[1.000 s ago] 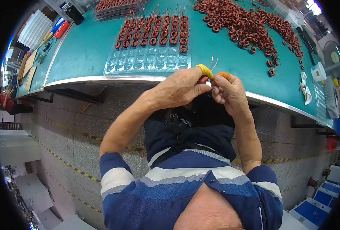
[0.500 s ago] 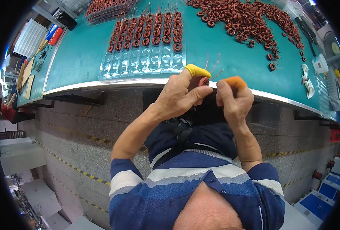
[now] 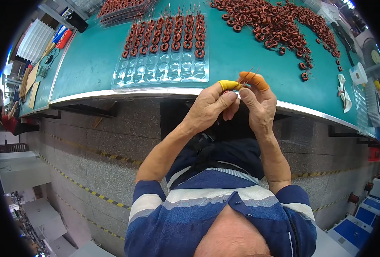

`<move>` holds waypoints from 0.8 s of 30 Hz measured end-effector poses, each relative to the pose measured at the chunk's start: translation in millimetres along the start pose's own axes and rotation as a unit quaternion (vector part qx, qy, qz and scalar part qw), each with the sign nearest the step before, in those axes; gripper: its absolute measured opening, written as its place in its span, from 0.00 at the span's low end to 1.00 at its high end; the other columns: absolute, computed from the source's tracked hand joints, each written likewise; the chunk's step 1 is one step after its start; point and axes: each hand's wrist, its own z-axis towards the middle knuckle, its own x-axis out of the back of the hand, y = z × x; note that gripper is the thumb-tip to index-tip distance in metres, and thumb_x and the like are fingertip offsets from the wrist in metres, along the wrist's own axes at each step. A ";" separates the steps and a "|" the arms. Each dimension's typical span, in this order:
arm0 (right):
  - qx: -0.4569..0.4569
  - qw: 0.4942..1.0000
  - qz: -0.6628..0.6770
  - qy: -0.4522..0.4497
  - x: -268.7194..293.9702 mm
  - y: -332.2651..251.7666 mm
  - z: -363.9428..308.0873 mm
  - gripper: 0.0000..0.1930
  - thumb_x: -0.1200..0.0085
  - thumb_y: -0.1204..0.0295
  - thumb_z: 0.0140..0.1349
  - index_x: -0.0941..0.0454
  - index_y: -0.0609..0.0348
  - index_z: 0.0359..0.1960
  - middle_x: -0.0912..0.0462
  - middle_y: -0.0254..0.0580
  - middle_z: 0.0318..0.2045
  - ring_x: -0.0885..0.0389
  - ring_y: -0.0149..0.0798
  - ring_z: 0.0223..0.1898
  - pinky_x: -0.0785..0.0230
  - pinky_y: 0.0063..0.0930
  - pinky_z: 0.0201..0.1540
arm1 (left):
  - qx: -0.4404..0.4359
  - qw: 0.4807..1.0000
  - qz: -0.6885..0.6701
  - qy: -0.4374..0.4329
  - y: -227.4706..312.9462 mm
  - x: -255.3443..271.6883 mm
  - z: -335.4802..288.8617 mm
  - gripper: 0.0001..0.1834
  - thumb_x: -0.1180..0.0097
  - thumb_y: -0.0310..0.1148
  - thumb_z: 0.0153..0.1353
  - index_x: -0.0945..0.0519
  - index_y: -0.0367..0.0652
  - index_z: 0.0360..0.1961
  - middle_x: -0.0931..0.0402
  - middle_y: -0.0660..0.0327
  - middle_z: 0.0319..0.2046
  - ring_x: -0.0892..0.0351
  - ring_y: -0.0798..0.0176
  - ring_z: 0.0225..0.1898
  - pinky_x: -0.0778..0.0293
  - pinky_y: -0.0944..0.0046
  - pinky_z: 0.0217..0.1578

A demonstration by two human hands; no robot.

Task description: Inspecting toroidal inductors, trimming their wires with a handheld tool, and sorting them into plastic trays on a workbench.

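Observation:
My left hand [image 3: 209, 105], a yellow cot on its index finger, is closed on a small copper-wound ring coil [image 3: 227, 91], mostly covered by the fingers. Thin copper leads [image 3: 251, 75] stick up from it. My right hand [image 3: 262, 105], with an orange finger cot, meets the left at the table's front edge, its thumb and index finger closed at the leads. The exact grip between the fingertips is hidden. Beyond my left hand lies a clear plastic tray [image 3: 158, 70]; ring coils [image 3: 165, 37] stand in its far rows, and its near pockets hold none.
A large heap of loose ring coils [image 3: 275, 25] covers the green table's [image 3: 89, 64] far right. Another stacked tray of coils [image 3: 125, 10] is at the back. A white tub [image 3: 358, 73] and white cloth [image 3: 344, 94] lie at right. Far left, a person in red [image 3: 11, 121] is visible.
My right hand has moved left and up to the coil's leads, meeting my left hand. My left hand has shifted slightly right, and the coil is now more covered.

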 end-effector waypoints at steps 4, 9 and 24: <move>0.048 0.995 -0.080 0.030 -3.9 8.3 -2.4 0.15 0.39 0.73 0.59 0.25 0.65 0.46 0.22 0.37 0.38 0.24 0.28 0.39 0.30 0.21 0.44 | -0.020 0.998 -0.036 0.044 -11.1 -5.0 0.7 0.15 0.54 0.37 0.70 0.27 0.35 0.47 0.28 0.66 0.23 0.31 0.74 0.22 0.33 0.74 0.23; 0.033 0.989 -0.125 0.069 -6.6 3.0 -1.3 0.11 0.40 0.71 0.61 0.22 0.66 0.40 0.20 0.35 0.33 0.23 0.27 0.36 0.31 0.21 0.44 | -0.047 0.994 -0.013 0.102 -23.2 -8.4 4.4 0.13 0.53 0.35 0.70 0.26 0.35 0.45 0.29 0.66 0.23 0.33 0.75 0.21 0.35 0.75 0.23; 0.140 0.555 -0.814 0.093 196.0 -41.6 71.6 0.15 0.45 0.69 0.61 0.24 0.64 0.47 0.25 0.52 0.46 0.26 0.52 0.47 0.31 0.38 0.49 | -0.133 0.966 0.035 0.218 23.8 86.1 -24.3 0.08 0.51 0.30 0.68 0.24 0.39 0.43 0.20 0.58 0.30 0.20 0.68 0.28 0.25 0.71 0.29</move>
